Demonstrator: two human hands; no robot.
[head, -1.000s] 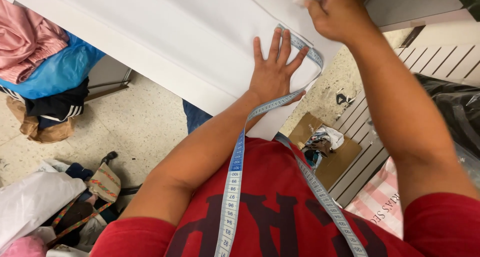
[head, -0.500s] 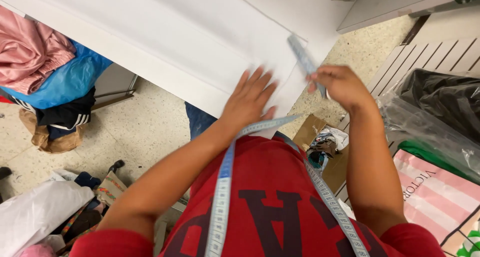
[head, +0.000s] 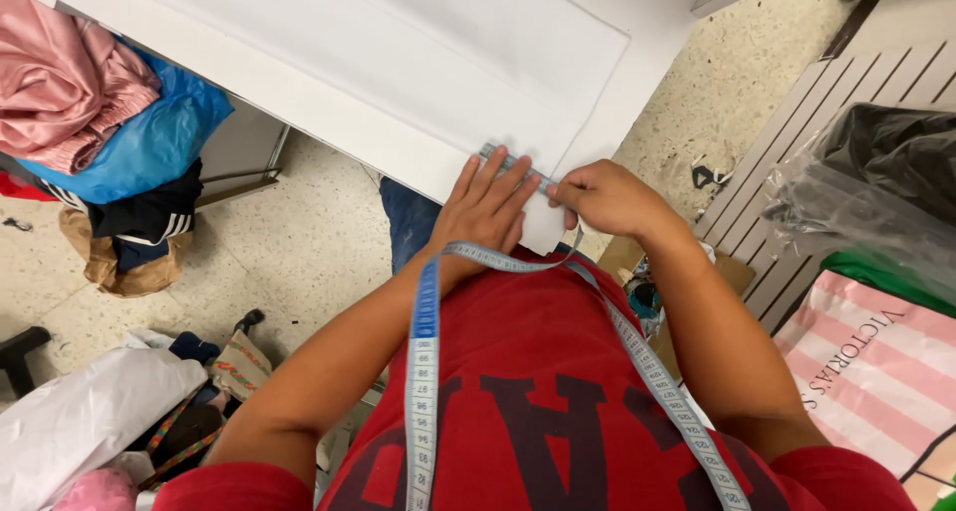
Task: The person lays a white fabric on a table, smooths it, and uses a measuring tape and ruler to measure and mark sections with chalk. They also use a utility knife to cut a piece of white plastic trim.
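Note:
A large white sheet of fabric [head: 398, 63] lies over a table running from upper left to centre. My left hand [head: 488, 207] presses flat on its near corner, fingers spread. My right hand [head: 607, 197] pinches the blue measuring tape [head: 508, 160] against that same corner, right beside the left fingertips. The tape loops back around my neck and hangs down both sides of my red shirt [head: 538, 391].
Pink, blue and dark clothes [head: 90, 113] are piled at the left under the table edge. White and patterned bags [head: 110, 411] sit on the speckled floor at lower left. A pink striped bag [head: 866, 372] and clear plastic over dark cloth [head: 876, 192] stand at right by grey slats.
My right hand came down from the far upper edge to the near corner of the sheet, bringing the tape end with it. My left hand stayed pressed on the corner.

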